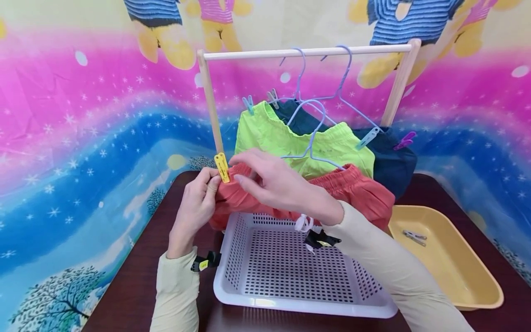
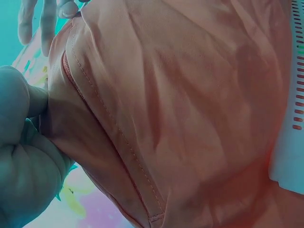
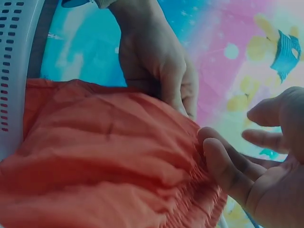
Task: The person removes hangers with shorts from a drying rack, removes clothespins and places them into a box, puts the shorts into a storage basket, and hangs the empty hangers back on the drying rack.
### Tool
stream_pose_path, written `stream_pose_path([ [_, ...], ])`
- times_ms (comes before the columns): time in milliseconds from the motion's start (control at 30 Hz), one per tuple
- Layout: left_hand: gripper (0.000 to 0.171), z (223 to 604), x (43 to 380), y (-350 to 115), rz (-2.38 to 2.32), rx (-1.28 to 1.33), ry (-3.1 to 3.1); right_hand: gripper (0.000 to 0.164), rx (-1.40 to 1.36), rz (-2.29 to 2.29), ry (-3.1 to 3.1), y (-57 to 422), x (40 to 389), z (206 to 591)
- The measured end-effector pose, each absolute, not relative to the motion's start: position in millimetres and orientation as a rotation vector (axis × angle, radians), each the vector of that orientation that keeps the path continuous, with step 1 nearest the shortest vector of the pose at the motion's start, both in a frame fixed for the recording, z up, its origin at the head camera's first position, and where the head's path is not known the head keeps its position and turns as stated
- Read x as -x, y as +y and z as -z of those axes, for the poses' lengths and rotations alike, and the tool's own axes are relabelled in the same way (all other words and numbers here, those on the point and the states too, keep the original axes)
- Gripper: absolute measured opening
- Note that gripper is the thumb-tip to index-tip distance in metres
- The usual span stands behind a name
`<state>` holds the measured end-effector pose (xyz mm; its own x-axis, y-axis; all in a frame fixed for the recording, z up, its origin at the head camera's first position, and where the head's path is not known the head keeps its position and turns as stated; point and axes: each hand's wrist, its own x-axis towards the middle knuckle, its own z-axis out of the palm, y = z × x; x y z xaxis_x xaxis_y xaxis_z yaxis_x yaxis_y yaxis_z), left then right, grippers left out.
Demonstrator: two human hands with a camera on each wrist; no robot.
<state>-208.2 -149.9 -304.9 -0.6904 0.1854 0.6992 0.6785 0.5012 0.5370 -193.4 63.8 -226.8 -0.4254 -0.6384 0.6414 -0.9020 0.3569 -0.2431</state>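
Observation:
Red shorts (image 1: 365, 196) with a gathered elastic waistband hang on a light purple wire hanger (image 1: 310, 143). A yellow clothespin (image 1: 221, 167) stands upright at their left waist corner. Just below it, my left hand (image 1: 197, 198) pinches the side of the shorts between thumb and fingers; the left wrist view shows the hand (image 2: 28, 142) beside a stitched pocket edge. My right hand (image 1: 275, 180) reaches across the front, fingers loosely spread near the clothespin. In the right wrist view, fingertips of the right hand (image 3: 266, 175) are right at the waistband, with nothing gripped.
A wooden rack (image 1: 307, 53) holds lime green shorts (image 1: 265, 133) and dark blue shorts (image 1: 394, 157) on hangers with clothespins. Below the red shorts stands a perforated lilac basket (image 1: 304, 304). A yellow tray (image 1: 448, 258) on the right contains a grey clothespin (image 1: 415, 237).

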Motion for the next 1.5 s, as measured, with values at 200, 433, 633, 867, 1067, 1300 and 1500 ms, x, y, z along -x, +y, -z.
stream_pose_path([
  [200, 0.01, 304.7, 208.6, -148.7, 1.122, 0.733, -2.158, 0.037, -1.219, -0.763, -2.26, 50.9, 190.6, 227.1],
  [433, 0.009, 304.2, 208.4, -145.7, 1.109, 0.763, -2.133, 0.044, -1.162, -0.694, -2.344, 41.4, 190.2, 225.4],
  [633, 0.008, 303.9, 208.6, -144.2, 1.077, 0.797, -2.118, 0.04, -1.15, -0.647, -2.368, 38.5, 191.5, 222.1],
  [867, 0.006, 304.1, 207.6, -143.0, 1.086, 0.801, -2.132, 0.023, -1.226, -0.802, -2.272, 40.1, 195.7, 223.2],
  [1067, 0.006, 303.4, 206.2, -140.9, 1.06, 0.798, -2.14, 0.008, -1.264, -0.865, -2.199, 40.6, 196.1, 224.4],
  [1300, 0.012, 302.0, 205.2, -140.7, 1.023, 0.789, -2.14, 0.004, -1.289, -0.924, -2.153, 38.7, 197.0, 224.8],
  [1500, 0.008, 300.0, 202.8, -142.0, 1.022, 0.78, -2.13, 0.003, -1.316, -0.93, -2.044, 38.4, 200.3, 226.2],
])
